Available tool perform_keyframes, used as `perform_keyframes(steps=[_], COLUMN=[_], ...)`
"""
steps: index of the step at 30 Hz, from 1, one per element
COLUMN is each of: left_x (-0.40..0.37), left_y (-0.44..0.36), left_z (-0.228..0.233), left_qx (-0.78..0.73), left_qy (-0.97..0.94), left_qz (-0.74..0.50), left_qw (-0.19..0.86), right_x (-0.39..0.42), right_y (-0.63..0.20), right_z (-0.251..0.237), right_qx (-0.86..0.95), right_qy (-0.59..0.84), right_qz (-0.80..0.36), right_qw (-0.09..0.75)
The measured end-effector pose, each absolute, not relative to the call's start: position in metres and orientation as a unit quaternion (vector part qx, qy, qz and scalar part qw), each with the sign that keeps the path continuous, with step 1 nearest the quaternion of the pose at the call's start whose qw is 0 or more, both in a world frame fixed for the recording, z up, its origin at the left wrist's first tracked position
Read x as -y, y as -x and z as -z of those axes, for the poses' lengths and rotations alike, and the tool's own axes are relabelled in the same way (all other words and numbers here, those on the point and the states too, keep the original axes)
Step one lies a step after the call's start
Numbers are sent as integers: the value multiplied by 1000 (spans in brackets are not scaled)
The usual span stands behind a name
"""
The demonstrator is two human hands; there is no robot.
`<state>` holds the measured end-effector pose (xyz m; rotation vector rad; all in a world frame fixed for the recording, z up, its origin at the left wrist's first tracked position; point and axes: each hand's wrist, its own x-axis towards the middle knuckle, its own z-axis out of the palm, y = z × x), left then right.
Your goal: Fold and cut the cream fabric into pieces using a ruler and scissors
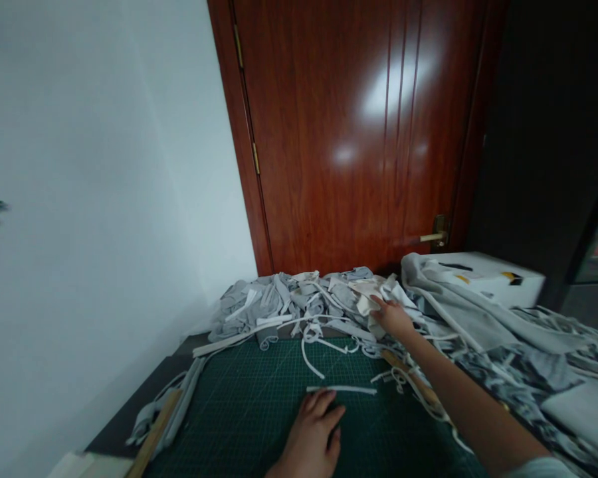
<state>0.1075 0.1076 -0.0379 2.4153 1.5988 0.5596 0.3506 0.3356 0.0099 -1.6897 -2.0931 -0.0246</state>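
My left hand point(313, 435) lies on a green cutting mat point(249, 411), fingers spread and slightly bent. Its fingertips are at the left end of a short white fabric strip point(343, 390). Reaching to the back right, my right hand point(393, 318) has its fingers at a cream fabric scrap point(366, 302) on the heap. The thumb and fingers seem closed on the scrap's edge, though blur hides the exact grip. A curled white cord point(309, 355) trails from the heap onto the mat.
A heap of grey and white scraps point(279, 299) lines the mat's back edge, before a wooden door point(339, 166). Wooden strips point(157, 428) lie left and under my right forearm. At right are a white box point(508, 279) and draped grey cloth point(463, 312).
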Motion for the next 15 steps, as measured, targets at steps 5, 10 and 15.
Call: perform_keyframes(steps=[5,10,15], left_x=[-110,-117,-133], left_y=[-105,-93,-81], left_z=[28,26,37], left_qx=[-589,-647,-638], left_qy=[-797,-752,-724], left_qz=[-110,-106,-248], left_qw=[80,59,86], right_x=[-340,-323,-273], right_y=[-351,-353,-363], right_z=[-30,-77,-119], right_qx=[740,703,692], right_qy=[608,554,439], right_qz=[-24,-72,-194], right_qw=[285,440,540])
